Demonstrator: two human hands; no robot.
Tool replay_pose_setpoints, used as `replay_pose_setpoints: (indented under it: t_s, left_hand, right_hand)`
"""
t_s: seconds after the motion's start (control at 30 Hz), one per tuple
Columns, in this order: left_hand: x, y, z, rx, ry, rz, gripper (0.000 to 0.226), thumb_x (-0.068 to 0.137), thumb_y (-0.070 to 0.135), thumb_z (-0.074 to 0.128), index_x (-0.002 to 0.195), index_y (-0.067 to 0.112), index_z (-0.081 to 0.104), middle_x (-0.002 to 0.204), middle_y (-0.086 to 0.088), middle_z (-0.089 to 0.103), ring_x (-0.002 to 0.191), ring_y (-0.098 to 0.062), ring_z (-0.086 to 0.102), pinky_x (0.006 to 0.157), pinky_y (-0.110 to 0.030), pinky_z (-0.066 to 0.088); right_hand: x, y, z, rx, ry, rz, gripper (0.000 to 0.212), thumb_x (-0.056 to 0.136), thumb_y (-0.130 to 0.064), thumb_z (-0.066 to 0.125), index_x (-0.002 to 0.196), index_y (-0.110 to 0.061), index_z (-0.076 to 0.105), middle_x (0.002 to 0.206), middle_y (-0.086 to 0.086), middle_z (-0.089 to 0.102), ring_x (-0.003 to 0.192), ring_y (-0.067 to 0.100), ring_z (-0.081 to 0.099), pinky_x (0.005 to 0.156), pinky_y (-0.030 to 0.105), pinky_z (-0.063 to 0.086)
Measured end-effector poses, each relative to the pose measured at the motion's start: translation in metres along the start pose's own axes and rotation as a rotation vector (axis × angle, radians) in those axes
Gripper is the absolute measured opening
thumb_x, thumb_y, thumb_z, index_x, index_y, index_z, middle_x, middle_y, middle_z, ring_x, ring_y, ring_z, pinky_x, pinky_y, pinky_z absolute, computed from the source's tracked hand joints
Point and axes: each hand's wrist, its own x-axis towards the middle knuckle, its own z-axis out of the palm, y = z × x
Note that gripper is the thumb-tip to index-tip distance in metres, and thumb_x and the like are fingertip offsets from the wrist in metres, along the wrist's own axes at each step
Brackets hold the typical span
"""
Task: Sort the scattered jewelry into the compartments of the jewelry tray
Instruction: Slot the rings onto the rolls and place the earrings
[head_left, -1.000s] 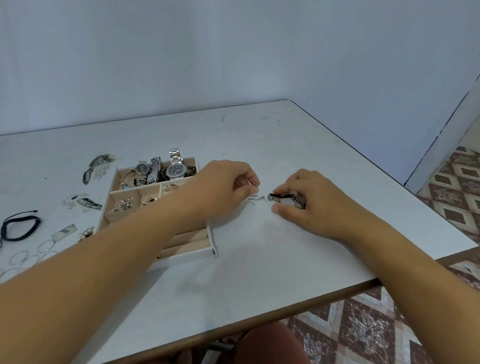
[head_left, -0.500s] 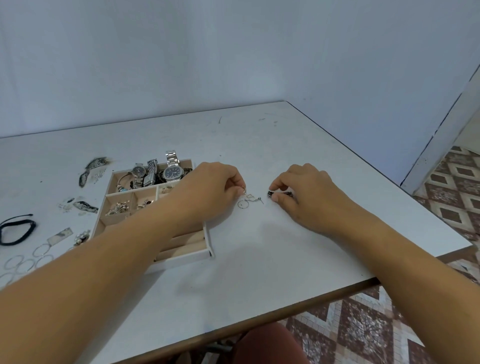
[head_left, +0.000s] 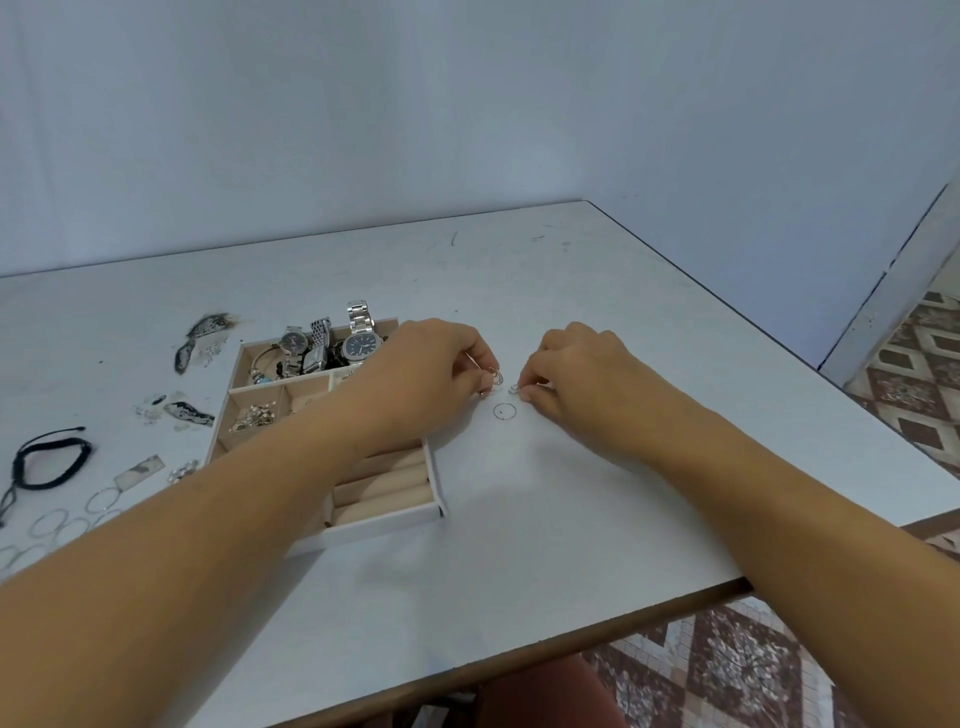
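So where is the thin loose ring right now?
In the head view, the thin ring lies flat on the table, just right of the tray, below both hands' fingertips.

White tabletop (head_left: 519, 519). My left hand (head_left: 431, 374) pinches small silver earrings (head_left: 496, 375); my right hand (head_left: 576, 371) pinches a tiny silver piece (head_left: 514, 387). Thin hoop (head_left: 504, 411) lies flat, near both. Jewelry tray (head_left: 384, 522) at left: watches (head_left: 332, 345) in far compartment. Black cord bracelet (head_left: 49, 462) and silver hoops (head_left: 57, 519) scattered far left.
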Motion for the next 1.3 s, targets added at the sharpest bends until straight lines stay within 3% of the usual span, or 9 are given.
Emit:
replay_pose_setpoints:
  t_s: [0.13, 0.3, 0.4, 0.5, 0.7, 0.77, 0.9, 1.13, 1.3]
  left_hand:
    - [-0.004, 0.0, -0.004, 0.02, 0.021, 0.023, 0.006, 0.087, 0.026, 0.064, 0.089, 0.027, 0.069, 0.078, 0.016, 0.066, 0.077, 0.005, 0.058, 0.064, -0.003, 0.034]
    - [-0.014, -0.006, -0.017, 0.086, 0.052, 0.032, 0.005, 0.088, 0.029, 0.063, 0.089, 0.031, 0.068, 0.081, 0.018, 0.066, 0.069, 0.01, 0.055, 0.072, -0.018, 0.045]
    - [-0.029, -0.015, -0.033, 0.1, 0.122, 0.015, 0.005, 0.088, 0.03, 0.062, 0.088, 0.031, 0.067, 0.079, 0.02, 0.064, 0.075, 0.007, 0.058, 0.068, -0.008, 0.041]
    - [-0.049, -0.029, -0.054, 0.097, 0.189, -0.009, 0.004, 0.087, 0.029, 0.064, 0.087, 0.033, 0.066, 0.077, 0.023, 0.063, 0.074, 0.021, 0.052, 0.063, 0.002, 0.033]
    - [-0.09, -0.056, -0.093, 0.118, 0.253, -0.096, 0.005, 0.086, 0.034, 0.063, 0.082, 0.037, 0.064, 0.079, 0.023, 0.064, 0.08, 0.017, 0.055, 0.073, -0.014, 0.042]
    - [-0.101, -0.064, -0.101, 0.118, 0.261, -0.127, 0.005, 0.086, 0.036, 0.063, 0.081, 0.037, 0.064, 0.08, 0.024, 0.064, 0.078, 0.025, 0.05, 0.071, -0.013, 0.039]
    - [-0.119, -0.082, -0.109, 0.095, 0.247, -0.173, 0.007, 0.085, 0.04, 0.062, 0.08, 0.035, 0.065, 0.085, 0.021, 0.067, 0.084, 0.013, 0.055, 0.079, -0.019, 0.046]
    - [-0.134, -0.104, -0.099, 0.044, 0.213, -0.189, 0.013, 0.082, 0.048, 0.063, 0.077, 0.036, 0.065, 0.093, 0.021, 0.06, 0.094, 0.007, 0.053, 0.086, -0.029, 0.045]
    - [-0.133, -0.109, -0.089, 0.028, 0.168, -0.171, 0.012, 0.081, 0.047, 0.064, 0.078, 0.036, 0.068, 0.095, 0.015, 0.059, 0.091, 0.007, 0.049, 0.081, -0.024, 0.04]
  right_hand:
    - [0.002, 0.0, 0.008, -0.101, 0.134, -0.067, 0.019, 0.092, -0.021, 0.05, 0.087, -0.011, 0.065, 0.086, 0.006, 0.061, 0.082, 0.029, 0.054, 0.068, 0.041, 0.044]
    - [0.008, -0.008, 0.005, -0.026, 0.288, -0.083, 0.022, 0.085, -0.02, 0.045, 0.073, -0.009, 0.061, 0.07, 0.006, 0.059, 0.062, 0.028, 0.053, 0.054, 0.038, 0.045]
    - [0.012, -0.02, -0.001, 0.01, 0.291, -0.16, 0.025, 0.084, -0.021, 0.04, 0.074, -0.008, 0.059, 0.068, 0.005, 0.057, 0.059, 0.026, 0.051, 0.053, 0.038, 0.045]
    - [0.017, -0.037, -0.01, 0.027, 0.291, -0.232, 0.026, 0.085, -0.02, 0.039, 0.074, -0.008, 0.059, 0.067, 0.005, 0.057, 0.059, 0.025, 0.05, 0.053, 0.04, 0.046]
    - [0.037, -0.076, -0.013, 0.072, 0.317, -0.354, 0.015, 0.082, -0.017, 0.052, 0.077, -0.008, 0.063, 0.068, 0.004, 0.057, 0.061, 0.022, 0.05, 0.056, 0.038, 0.047]
    - [0.045, -0.087, -0.011, 0.129, 0.317, -0.373, 0.014, 0.081, -0.017, 0.054, 0.078, -0.009, 0.065, 0.067, -0.003, 0.052, 0.063, 0.016, 0.044, 0.058, 0.036, 0.047]
    - [0.059, -0.11, -0.008, 0.335, 0.281, -0.361, 0.016, 0.083, -0.022, 0.056, 0.079, -0.011, 0.066, 0.063, -0.019, 0.037, 0.063, 0.009, 0.04, 0.062, 0.027, 0.038]
    - [0.066, -0.127, 0.004, 0.56, 0.204, -0.242, 0.01, 0.085, -0.018, 0.062, 0.076, -0.019, 0.062, 0.058, -0.012, 0.04, 0.061, 0.002, 0.045, 0.057, 0.01, 0.033]
    - [0.061, -0.133, 0.011, 0.611, 0.134, -0.193, 0.011, 0.086, -0.019, 0.057, 0.076, -0.02, 0.055, 0.061, -0.009, 0.042, 0.06, 0.006, 0.041, 0.055, 0.014, 0.033]
